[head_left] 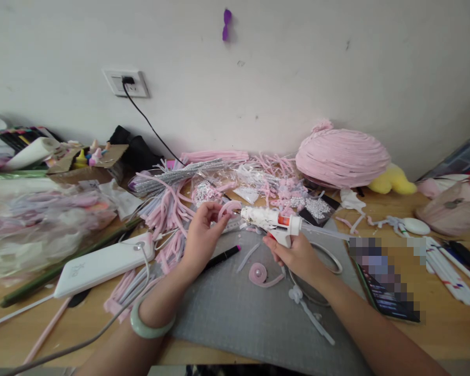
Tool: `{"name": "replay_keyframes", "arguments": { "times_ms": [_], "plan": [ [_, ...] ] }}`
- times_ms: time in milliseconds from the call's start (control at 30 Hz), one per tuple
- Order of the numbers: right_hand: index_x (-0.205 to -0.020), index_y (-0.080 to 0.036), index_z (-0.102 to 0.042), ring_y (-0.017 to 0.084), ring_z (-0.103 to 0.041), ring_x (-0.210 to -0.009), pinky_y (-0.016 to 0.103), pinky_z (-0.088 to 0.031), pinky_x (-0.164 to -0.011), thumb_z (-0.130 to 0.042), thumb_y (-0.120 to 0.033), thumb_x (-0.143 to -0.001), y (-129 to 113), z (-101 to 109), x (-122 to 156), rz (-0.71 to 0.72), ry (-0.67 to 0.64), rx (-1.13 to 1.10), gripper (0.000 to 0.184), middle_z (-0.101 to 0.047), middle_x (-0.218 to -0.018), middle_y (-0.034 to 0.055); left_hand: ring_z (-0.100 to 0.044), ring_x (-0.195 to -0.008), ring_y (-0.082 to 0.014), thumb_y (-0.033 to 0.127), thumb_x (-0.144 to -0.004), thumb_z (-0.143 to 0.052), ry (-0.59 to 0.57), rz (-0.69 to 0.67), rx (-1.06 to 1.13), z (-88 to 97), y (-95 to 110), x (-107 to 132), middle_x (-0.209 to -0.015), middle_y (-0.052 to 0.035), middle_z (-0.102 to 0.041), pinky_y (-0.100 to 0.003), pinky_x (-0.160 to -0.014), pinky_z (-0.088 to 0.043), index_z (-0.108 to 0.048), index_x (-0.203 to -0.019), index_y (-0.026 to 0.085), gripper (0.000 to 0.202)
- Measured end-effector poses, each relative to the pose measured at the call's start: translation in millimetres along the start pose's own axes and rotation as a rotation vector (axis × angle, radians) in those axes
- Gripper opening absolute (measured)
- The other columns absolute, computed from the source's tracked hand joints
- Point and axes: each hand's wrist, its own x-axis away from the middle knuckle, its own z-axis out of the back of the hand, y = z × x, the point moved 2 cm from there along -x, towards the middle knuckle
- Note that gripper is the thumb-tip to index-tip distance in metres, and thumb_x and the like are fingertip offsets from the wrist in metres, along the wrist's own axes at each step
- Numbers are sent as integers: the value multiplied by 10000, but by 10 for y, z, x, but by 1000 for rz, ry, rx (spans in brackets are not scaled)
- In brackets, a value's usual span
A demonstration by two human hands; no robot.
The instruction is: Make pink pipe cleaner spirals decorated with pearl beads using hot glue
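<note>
My right hand [288,253] grips the handle of a white hot glue gun [264,218], its nozzle pointing left and a clear glue stick [325,231] poking out the back. My left hand [206,232] pinches a curled pink pipe cleaner [230,207] close to the nozzle; whether the two touch, I cannot tell. Below them, a pink pipe-cleaner spiral [258,273] with a pearl-like bead at its centre lies on the grey mat [227,313]. A pale pipe-cleaner piece with a small flower shape [296,294] rests to its right.
At left lie a white power bank [105,266] and a black marker [221,258]. Bundles of pink and silver pipe cleaners [168,206] and bags of beads [315,207] cover the back. A phone [387,282] and several white pens [448,271] are at right. A cable crosses the front left.
</note>
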Motion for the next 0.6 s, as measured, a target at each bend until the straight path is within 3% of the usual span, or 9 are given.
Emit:
{"name": "replay_keyframes", "arguments": {
  "times_ms": [600],
  "plan": [
    [-536,-201,-451,98,-442,-382,216,-359,-395,-534,-427,-765,-7,22,-13,-35,44,-1,332,-467,-425,-33,-509,-670,-111,274,-744,-636,24,-55,-95,24,15,28,-749,16,-566,-224,-626,-376,-523,-826,186,164]
  ]
}}
